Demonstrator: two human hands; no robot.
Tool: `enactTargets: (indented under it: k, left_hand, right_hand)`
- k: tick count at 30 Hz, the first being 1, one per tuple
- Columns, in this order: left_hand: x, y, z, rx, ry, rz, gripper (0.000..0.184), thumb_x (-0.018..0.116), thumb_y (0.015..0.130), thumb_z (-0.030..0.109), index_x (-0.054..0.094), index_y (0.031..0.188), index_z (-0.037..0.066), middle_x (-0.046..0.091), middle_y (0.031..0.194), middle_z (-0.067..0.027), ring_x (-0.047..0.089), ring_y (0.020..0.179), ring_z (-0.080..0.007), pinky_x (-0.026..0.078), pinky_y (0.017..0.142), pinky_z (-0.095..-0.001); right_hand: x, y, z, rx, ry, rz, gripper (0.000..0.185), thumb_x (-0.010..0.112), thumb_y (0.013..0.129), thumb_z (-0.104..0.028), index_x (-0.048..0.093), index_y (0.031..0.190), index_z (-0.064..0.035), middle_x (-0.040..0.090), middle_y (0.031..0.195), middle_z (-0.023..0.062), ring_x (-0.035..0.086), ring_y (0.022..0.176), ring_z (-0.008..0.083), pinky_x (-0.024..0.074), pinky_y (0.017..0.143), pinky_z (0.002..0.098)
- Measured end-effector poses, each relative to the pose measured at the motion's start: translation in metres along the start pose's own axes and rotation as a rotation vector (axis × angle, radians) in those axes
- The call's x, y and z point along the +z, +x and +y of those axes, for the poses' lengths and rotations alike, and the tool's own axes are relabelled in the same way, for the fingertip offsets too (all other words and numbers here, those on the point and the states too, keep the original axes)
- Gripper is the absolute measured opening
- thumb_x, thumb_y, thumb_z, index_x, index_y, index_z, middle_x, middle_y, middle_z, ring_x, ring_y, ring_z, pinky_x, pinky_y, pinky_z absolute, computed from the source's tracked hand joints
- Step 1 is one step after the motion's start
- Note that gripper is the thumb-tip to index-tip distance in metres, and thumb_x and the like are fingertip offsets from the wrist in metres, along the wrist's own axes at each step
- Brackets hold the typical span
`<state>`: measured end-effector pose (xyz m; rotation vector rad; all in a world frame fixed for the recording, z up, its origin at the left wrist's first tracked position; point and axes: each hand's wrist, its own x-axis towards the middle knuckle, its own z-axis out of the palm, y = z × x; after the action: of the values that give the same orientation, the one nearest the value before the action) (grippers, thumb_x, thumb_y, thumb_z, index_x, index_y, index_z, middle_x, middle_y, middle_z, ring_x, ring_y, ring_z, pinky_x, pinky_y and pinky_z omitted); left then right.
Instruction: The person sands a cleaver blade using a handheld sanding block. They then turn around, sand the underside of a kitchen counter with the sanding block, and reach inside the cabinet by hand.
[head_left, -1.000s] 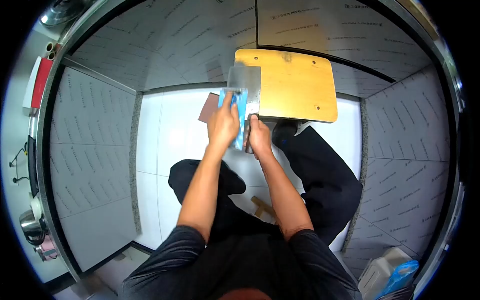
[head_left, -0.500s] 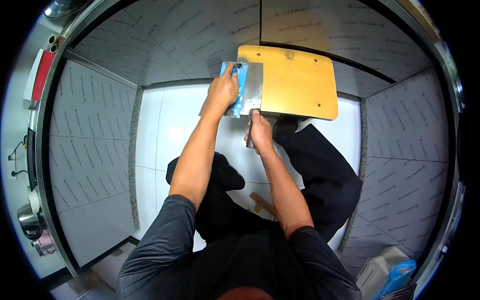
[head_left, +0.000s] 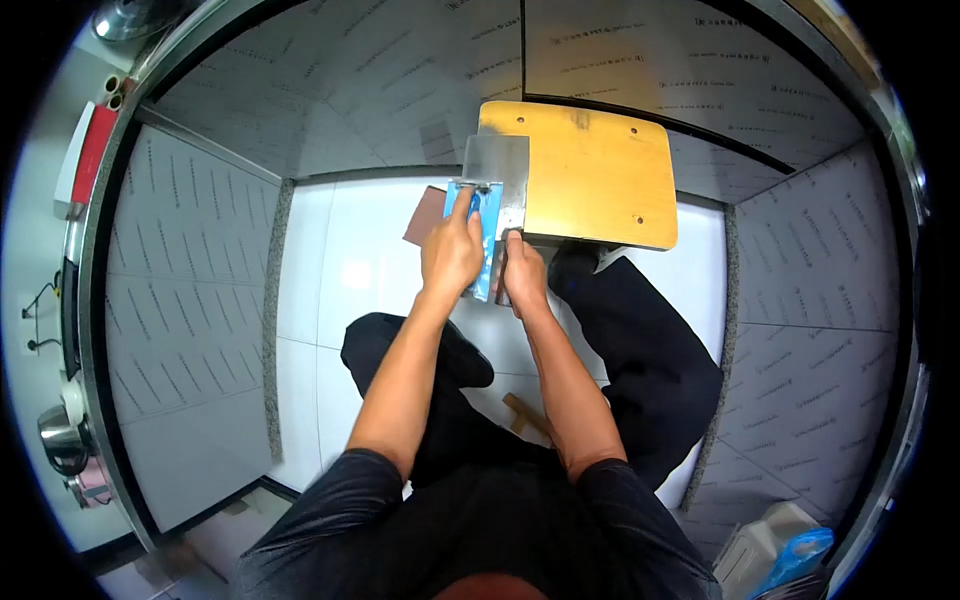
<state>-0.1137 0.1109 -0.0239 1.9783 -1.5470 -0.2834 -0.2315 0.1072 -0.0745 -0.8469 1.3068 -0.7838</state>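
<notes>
Head view: cleaver and blue flat block held in two closed hands

Between the dark-trousered legs [head_left: 660,360], a wooden bar [head_left: 523,411] shows low over the white floor [head_left: 350,270]. Farther out, the right hand [head_left: 524,272] is wrapped around the dark handle of a broad cleaver [head_left: 510,165], thumb on top near the blade. Beside it, the left hand [head_left: 450,250] is closed on a blue flat block [head_left: 490,235], index finger laid along it, the block overlapping the blade. Just beyond the left hand's outer side is a reddish-brown sheet [head_left: 424,216]. The blade's far part overlaps the left edge of the yellow wooden stool [head_left: 600,175]; printed grey panels [head_left: 600,50] stand behind.
</notes>
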Motion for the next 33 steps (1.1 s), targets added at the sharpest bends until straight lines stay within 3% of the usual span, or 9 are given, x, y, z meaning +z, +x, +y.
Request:
enactTargets:
  k: [3,6,10,15,18,22,25,30,33]
  left_hand:
    - [-0.007,0.036,0.011,-0.157,-0.065,-0.182,0.045,0.043,0.098,0.030,0.050,0.138,0.010,0.066,0.101,-0.0309,0.061,0.097,-0.0495,0.048,0.088,-0.0523]
    - [0.010,0.082,-0.001,-0.064,0.036,-0.103,0.045,0.042,0.098,0.032,0.049,0.138,0.012,0.066,0.098,-0.0310,0.062,0.093,-0.0495,0.048,0.085,-0.0539]
    - [0.003,0.017,-0.002,-0.073,-0.001,-0.089,0.044,0.044,0.097,0.029,0.050,0.138,0.012,0.067,0.095,-0.0303,0.063,0.092,-0.0493,0.048,0.083,-0.0538]
    - [-0.005,0.068,0.010,-0.165,0.081,-0.220,0.040,0.048,0.097,0.023,0.053,0.135,0.011,0.063,0.119,-0.0259,0.064,0.101,-0.0458,0.049,0.090,-0.0498]
    - [0.007,0.086,0.007,-0.157,0.077,-0.180,0.040,0.047,0.097,0.025,0.053,0.135,0.011,0.062,0.121,-0.0265,0.063,0.102,-0.0456,0.049,0.091,-0.0500]
    - [0.006,0.011,-0.003,0.065,-0.044,0.052,0.044,0.041,0.099,0.031,0.053,0.133,0.007,0.066,0.098,-0.0314,0.062,0.094,-0.0494,0.049,0.083,-0.0546]
    - [0.004,0.059,0.003,-0.099,0.076,-0.163,0.044,0.042,0.099,0.032,0.052,0.134,0.008,0.066,0.100,-0.0313,0.062,0.094,-0.0496,0.049,0.083,-0.0543]
    - [0.002,0.038,0.008,-0.133,0.001,-0.174,0.043,0.044,0.098,0.030,0.051,0.136,0.012,0.066,0.098,-0.0318,0.062,0.093,-0.0503,0.049,0.084,-0.0541]
    - [0.012,0.012,-0.006,0.015,0.002,-0.023,0.042,0.044,0.098,0.030,0.053,0.134,0.012,0.065,0.101,-0.0335,0.061,0.098,-0.0496,0.048,0.086,-0.0535]
  right_hand:
    - [-0.003,-0.004,0.001,0.023,-0.016,-0.017,0.051,0.040,0.102,-0.041,0.055,0.079,0.0020,0.053,0.060,0.0096,0.055,0.045,0.0213,0.0488,0.044,0.0357]
    - [0.001,0.000,0.002,0.043,0.041,-0.006,0.048,0.042,0.101,-0.042,0.056,0.078,-0.0012,0.051,0.060,0.0073,0.052,0.045,0.0191,0.0467,0.043,0.0351]
    - [0.001,0.001,0.003,0.045,0.062,0.025,0.050,0.043,0.101,-0.042,0.055,0.078,0.0007,0.051,0.059,0.0090,0.053,0.044,0.0207,0.0476,0.044,0.0363]
    - [-0.001,0.001,0.005,0.054,0.048,-0.007,0.048,0.044,0.100,-0.043,0.056,0.078,-0.0024,0.051,0.060,0.0071,0.052,0.043,0.0187,0.0446,0.042,0.0339]
    - [-0.003,0.001,0.002,0.052,0.025,0.007,0.048,0.044,0.100,-0.044,0.055,0.078,-0.0028,0.050,0.059,0.0064,0.051,0.042,0.0181,0.0446,0.042,0.0333]
    - [0.000,0.004,0.005,0.055,0.056,0.006,0.047,0.044,0.100,-0.044,0.055,0.078,-0.0036,0.051,0.062,0.0059,0.051,0.046,0.0173,0.0468,0.043,0.0340]
    - [-0.002,0.004,0.008,0.029,0.007,-0.011,0.047,0.044,0.100,-0.044,0.055,0.078,-0.0033,0.050,0.060,0.0064,0.050,0.043,0.0184,0.0458,0.042,0.0341]
    - [-0.001,0.002,0.004,0.063,0.012,0.019,0.048,0.044,0.100,-0.043,0.056,0.079,-0.0015,0.052,0.060,0.0077,0.052,0.043,0.0191,0.0452,0.043,0.0345]
    - [0.001,0.003,0.006,0.012,0.040,0.022,0.048,0.045,0.100,-0.043,0.058,0.081,-0.0004,0.053,0.061,0.0080,0.054,0.044,0.0194,0.0450,0.043,0.0347]
